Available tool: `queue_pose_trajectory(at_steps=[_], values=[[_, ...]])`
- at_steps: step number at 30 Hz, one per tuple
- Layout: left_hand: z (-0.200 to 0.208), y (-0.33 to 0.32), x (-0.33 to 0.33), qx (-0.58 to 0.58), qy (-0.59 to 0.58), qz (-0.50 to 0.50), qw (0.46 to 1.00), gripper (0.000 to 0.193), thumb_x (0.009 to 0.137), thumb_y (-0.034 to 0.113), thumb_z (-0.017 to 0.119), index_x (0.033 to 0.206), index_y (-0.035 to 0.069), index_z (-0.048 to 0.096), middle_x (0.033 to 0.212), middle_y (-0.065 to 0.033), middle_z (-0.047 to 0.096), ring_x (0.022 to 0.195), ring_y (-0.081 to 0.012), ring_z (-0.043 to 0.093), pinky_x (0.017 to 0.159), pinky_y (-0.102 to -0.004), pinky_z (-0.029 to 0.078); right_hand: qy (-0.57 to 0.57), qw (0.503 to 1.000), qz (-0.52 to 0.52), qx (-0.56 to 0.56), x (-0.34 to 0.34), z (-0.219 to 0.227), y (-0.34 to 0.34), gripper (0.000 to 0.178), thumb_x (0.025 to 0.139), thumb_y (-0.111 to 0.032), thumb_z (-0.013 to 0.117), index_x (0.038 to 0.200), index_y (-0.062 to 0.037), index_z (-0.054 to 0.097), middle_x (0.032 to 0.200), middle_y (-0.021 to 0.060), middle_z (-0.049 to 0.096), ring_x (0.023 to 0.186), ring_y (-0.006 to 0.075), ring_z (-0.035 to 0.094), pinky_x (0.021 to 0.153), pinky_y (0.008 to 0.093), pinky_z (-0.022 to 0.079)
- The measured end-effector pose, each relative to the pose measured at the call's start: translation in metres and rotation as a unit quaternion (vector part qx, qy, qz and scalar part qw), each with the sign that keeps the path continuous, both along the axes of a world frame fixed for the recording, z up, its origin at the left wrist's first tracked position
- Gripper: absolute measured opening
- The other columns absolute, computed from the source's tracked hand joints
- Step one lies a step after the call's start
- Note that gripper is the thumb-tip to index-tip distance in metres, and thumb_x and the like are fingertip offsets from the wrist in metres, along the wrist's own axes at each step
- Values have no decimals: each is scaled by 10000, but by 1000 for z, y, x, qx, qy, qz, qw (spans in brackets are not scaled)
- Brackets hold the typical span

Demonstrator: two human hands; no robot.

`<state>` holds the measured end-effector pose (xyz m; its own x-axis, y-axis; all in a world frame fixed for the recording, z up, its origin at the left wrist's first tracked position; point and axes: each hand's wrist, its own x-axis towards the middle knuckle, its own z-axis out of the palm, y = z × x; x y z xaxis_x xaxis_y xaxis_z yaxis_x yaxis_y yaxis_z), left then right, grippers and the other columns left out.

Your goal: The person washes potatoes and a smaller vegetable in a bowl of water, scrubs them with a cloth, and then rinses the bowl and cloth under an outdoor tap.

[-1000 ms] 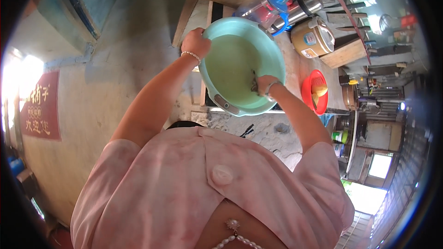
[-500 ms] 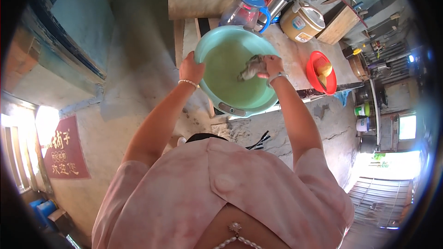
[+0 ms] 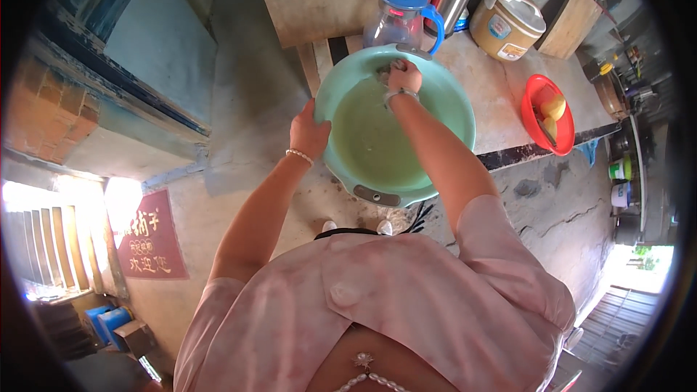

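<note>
Along green basin's (image 3: 459,120) left rim: L hand (image 3: 310,134), thumb side at rim, other fingers mostly hidden on outer side; appears to grip, exact closure can't tell.

Item 1: basin, w/ pale water (image 3: 370,141); near side seems to jut past edge of counter (image 3: 494,87); support beneath hidden.

Item 2: grey cloth (image 3: 384,71), wadded, inside basin at far wall, approx. at waterline, left of far handle. R hand (image 3: 405,80), fingers curled on cloth, seemingly pressing it to wall.

Surrounds: jug w/ blue lid (image 3: 401,3), just beyond basin; red bowl (image 3: 534,117) w/ yellow pieces, right of basin, well apart; rice cooker (image 3: 506,23), beyond & right of basin.

Handling notes (judgement): L grip best firm, as overhang may invite tipping; cloth wants flat, even pressure following basin's curve; re-wet if it drags; short strokes nr rim, so water doesn't slop over; R forearm clear of basin's right rim.
</note>
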<state>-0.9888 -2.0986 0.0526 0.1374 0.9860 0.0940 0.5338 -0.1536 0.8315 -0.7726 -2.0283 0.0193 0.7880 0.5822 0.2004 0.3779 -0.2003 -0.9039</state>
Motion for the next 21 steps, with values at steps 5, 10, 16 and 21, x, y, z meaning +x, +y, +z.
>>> queue_pose_trajectory(at_steps=[5, 10, 16, 21], values=[[2, 2, 4, 25, -6, -20, 999, 415, 660, 127, 554, 1059, 28, 498, 840, -181, 594, 788, -298, 575, 695, -347, 450, -18, 991, 129, -21, -25, 12, 2, 247, 655, -83, 494, 871, -92, 613, 819, 153, 601, 783, 306, 566, 707, 364, 445], [3, 1, 7, 55, -8, -6, 998, 319, 761, 198, 507, 1032, 30, 512, 824, -196, 586, 795, -344, 562, 679, -368, 440, 11, 965, 260, -14, -56, 15, -9, 230, 673, -88, 485, 865, -72, 609, 812, 157, 601, 770, 306, 568, 697, 357, 448], [-1, 4, 12, 13, -28, 32, 999, 264, 825, 203, 422, 938, -2, 545, 745, -163, 575, 625, -242, 515, 629, -326, 416, 152, 907, 391, -37, -73, 23, -43, 243, 660, 15, 457, 849, -19, 606, 704, 77, 599, 618, 133, 552, 532, 263, 448], [-10, 6, 8, -41, -186, 81, 978, 287, 818, 226, 433, 869, -34, 543, 683, -105, 512, 654, -144, 449, 637, -284, 385, 320, 765, 547, -118, -73, 44, -87, 271, 601, 42, 439, 802, -16, 610, 684, 26, 587, 571, 94, 506, 496, 226, 406]])
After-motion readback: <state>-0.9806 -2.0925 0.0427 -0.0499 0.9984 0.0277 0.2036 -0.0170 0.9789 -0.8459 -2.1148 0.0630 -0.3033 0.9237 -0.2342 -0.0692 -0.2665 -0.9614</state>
